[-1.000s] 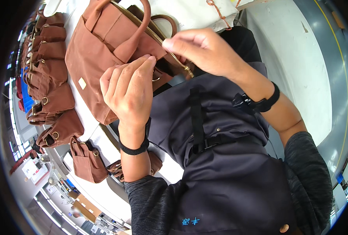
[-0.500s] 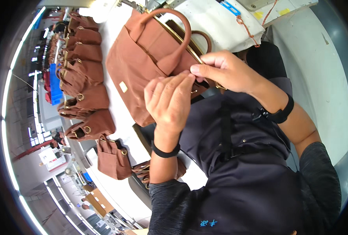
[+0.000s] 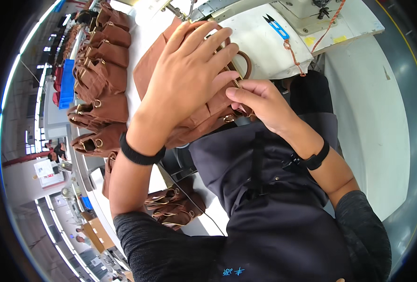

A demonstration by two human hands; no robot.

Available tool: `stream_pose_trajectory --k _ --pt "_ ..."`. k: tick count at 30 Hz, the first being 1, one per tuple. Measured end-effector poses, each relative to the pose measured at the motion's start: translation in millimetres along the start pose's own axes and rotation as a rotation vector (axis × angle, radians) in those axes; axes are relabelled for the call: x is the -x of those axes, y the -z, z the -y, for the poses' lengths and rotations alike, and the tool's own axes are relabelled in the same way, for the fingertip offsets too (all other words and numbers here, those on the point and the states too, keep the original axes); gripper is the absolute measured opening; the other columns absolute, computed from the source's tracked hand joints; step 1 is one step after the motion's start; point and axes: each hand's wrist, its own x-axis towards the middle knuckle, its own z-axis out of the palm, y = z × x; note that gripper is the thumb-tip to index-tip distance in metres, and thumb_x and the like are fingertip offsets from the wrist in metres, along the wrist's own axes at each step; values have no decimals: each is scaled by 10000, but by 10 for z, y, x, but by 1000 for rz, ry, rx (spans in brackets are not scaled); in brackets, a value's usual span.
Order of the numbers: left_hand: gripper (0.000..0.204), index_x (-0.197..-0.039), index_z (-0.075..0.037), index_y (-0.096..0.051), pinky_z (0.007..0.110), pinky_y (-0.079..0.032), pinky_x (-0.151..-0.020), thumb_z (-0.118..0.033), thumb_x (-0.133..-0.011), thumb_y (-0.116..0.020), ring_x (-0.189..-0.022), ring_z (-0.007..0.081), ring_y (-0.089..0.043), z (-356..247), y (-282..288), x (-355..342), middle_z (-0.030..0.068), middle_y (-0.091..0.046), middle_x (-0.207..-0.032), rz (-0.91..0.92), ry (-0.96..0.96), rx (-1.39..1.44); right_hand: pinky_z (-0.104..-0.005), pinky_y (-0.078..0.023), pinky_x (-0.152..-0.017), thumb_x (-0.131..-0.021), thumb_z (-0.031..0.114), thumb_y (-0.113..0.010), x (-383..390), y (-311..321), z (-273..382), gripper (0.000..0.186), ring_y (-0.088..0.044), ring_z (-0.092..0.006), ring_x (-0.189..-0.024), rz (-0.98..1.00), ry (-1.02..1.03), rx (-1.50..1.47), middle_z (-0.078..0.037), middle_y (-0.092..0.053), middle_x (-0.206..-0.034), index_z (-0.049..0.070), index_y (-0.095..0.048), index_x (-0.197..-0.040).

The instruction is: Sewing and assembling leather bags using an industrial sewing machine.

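A brown handbag [image 3: 145, 70] with rounded handles and a gold-toothed zipper [image 3: 236, 82] lies on the white table in front of me. My left hand [image 3: 185, 75] spreads over its upper part, fingers apart and palm down, hiding most of the bag's face and handle. At the bag's near right end, my right hand [image 3: 265, 101] is closed, thumb and fingers pinched at the end of the zipper. A gold ring [image 3: 228, 118] shows on the bag's side below that hand.
Blue-handled thread snips [image 3: 278, 29] on an orange cord [image 3: 291, 54] lie to the right of the bag, beside a sewing machine bed [image 3: 300, 16]. Similar brown bags [image 3: 107, 77] stand in a row at left. More brown pieces [image 3: 173, 207] sit by my left elbow.
My left hand has moved away from the right hand, up and left over the bag, and its fingers have spread. The right hand stays at the zipper end.
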Motion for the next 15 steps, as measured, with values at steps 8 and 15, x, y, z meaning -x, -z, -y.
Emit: stream_pose_trajectory --k 8,15 --pt "346 -970 -90 -693 508 -493 -1158 -273 -817 -943 -1031 302 -741 28 434 845 72 -763 -1051 -210 234 -232 -235 -442 -624 -1107 276 -665 -11 -66 -107 356 -522 -36 -681 7 195 -28 27 -603 -757 34 -679 -846" --pt "288 -1239 -99 -729 531 -311 -1274 -284 -1018 -722 -1196 241 -704 -432 230 644 53 -754 -1185 75 534 -136 -253 -455 -621 -1089 245 -694 29 -268 -70 285 -556 -83 -668 39 119 -485 -25 -676 -819 55 -704 -878"
